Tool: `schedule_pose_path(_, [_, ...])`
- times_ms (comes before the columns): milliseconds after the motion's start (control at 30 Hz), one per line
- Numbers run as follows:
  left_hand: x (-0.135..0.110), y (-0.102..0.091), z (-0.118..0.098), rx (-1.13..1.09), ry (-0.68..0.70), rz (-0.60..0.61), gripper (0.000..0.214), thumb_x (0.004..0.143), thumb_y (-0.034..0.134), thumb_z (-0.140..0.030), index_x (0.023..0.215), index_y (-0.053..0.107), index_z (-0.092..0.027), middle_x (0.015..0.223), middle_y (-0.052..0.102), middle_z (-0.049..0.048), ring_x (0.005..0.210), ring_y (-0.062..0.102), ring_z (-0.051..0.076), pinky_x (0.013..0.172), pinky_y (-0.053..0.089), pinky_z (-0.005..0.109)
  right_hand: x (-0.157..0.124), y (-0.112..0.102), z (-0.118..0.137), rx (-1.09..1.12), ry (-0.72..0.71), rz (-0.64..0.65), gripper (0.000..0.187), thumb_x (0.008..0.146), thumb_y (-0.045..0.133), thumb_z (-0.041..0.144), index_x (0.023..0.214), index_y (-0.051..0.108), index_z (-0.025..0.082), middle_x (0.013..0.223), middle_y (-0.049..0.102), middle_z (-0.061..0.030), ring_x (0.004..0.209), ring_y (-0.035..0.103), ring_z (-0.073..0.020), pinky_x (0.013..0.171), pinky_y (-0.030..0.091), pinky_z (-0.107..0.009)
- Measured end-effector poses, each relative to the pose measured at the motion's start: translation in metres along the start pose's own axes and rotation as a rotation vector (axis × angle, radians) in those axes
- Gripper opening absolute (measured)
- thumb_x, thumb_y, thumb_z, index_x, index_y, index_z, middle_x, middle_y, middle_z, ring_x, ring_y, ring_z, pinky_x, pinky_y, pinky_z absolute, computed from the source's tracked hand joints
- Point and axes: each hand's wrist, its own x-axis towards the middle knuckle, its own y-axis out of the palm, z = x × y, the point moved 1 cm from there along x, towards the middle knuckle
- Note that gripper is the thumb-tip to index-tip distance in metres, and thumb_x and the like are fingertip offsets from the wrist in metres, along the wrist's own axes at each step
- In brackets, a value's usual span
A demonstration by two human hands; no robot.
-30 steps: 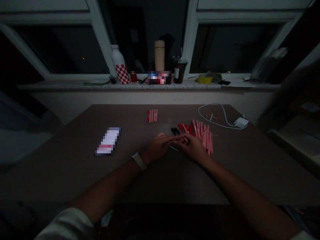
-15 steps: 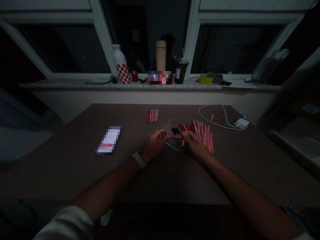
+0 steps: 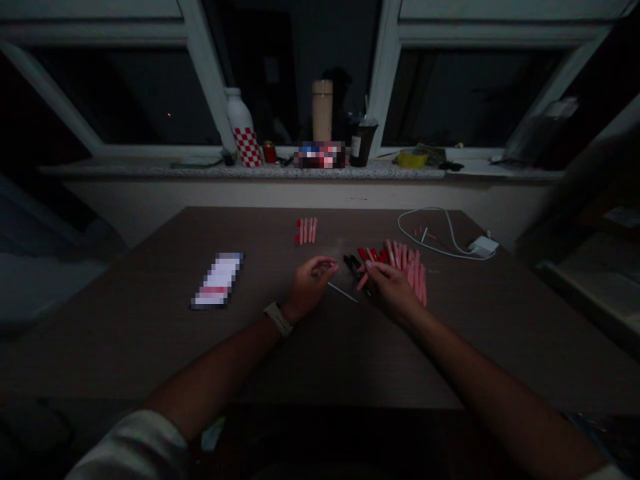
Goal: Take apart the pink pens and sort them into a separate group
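My left hand (image 3: 311, 283), with a watch strap (image 3: 278, 319) on its wrist, is closed in a pinch. Something small and pale shows at its fingertips, too dim to name. My right hand (image 3: 393, 283) pinches a short pink tube (image 3: 363, 282) that points down and left. A gap separates the two hands. Between them on the table lies a thin pale rod (image 3: 343, 292). Black pieces (image 3: 351, 262) and red pieces (image 3: 374, 254) lie just beyond my right hand. Beside it is a row of several pink tubes (image 3: 414, 275), partly hidden by the hand.
Several pink tubes with red pieces (image 3: 308, 231) lie at the table's far middle. A phone (image 3: 219, 281) is on the left. A white cable and charger (image 3: 483, 247) lie at the back right. Bottles (image 3: 323, 112) and a drink cup (image 3: 363, 141) line the windowsill.
My hands have moved apart a little; the left shifted slightly left. The pink piece that stretched between the fingertips now no longer bridges them, and the right hand's tube angles downward.
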Motion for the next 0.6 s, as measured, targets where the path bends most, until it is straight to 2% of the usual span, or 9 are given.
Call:
schedule_pose_path(167, [0.002,-0.003,0.0,-0.012,-0.002,-0.05,0.031,0.085,0.061,-0.039,0.104,0.067,-0.014,0.09,0.072,0.0075,0.078,0.067,0.017,0.065,0.052,0.026,0.003,0.002,-0.007,0.049,-0.011,0.037,0.046,0.08,0.056,0.065,0.074,0.059,0.02,0.057,0.061,-0.0002,0.054,0.054,-0.0141,0.052,0.039,-0.025])
schedule_pose_path(300, [-0.001,-0.004,-0.008,0.112,0.153,0.024,0.028,0.09,0.057,-0.034,0.11,0.069,-0.018,0.098,0.07,0.0072,0.086,0.064,0.017,0.076,0.051,0.029,0.002,0.006,-0.007,0.091,0.019,0.127,0.043,0.083,0.053,0.063,0.072,0.056,0.02,0.059,0.061,-0.0009,0.059,0.059,-0.0158,0.058,0.043,-0.026])
schedule_pose_path(400, [-0.004,-0.002,-0.013,0.179,0.254,0.093,0.026,0.091,0.057,-0.03,0.111,0.069,-0.02,0.097,0.07,0.0065,0.09,0.063,0.017,0.081,0.05,0.031,0.0,0.008,-0.006,0.066,0.017,0.179,0.042,0.084,0.052,0.06,0.075,0.057,0.02,0.056,0.057,0.0008,0.052,0.054,-0.0144,0.053,0.039,-0.025])
schedule_pose_path(533, [-0.008,0.002,-0.012,0.149,0.21,0.103,0.027,0.088,0.062,-0.033,0.111,0.065,-0.02,0.096,0.069,0.0063,0.088,0.064,0.017,0.077,0.051,0.029,-0.002,0.008,-0.004,-0.009,-0.015,0.191,0.038,0.084,0.053,0.057,0.083,0.06,0.02,0.057,0.05,0.0035,0.047,0.043,-0.0116,0.046,0.03,-0.023])
schedule_pose_path(600, [-0.01,0.004,-0.009,0.098,0.164,0.102,0.03,0.086,0.064,-0.036,0.11,0.061,-0.018,0.098,0.069,0.007,0.086,0.066,0.017,0.074,0.051,0.028,-0.003,0.008,-0.002,-0.076,-0.055,0.198,0.037,0.085,0.053,0.056,0.082,0.061,0.02,0.059,0.051,0.0028,0.05,0.043,-0.0116,0.047,0.03,-0.023])
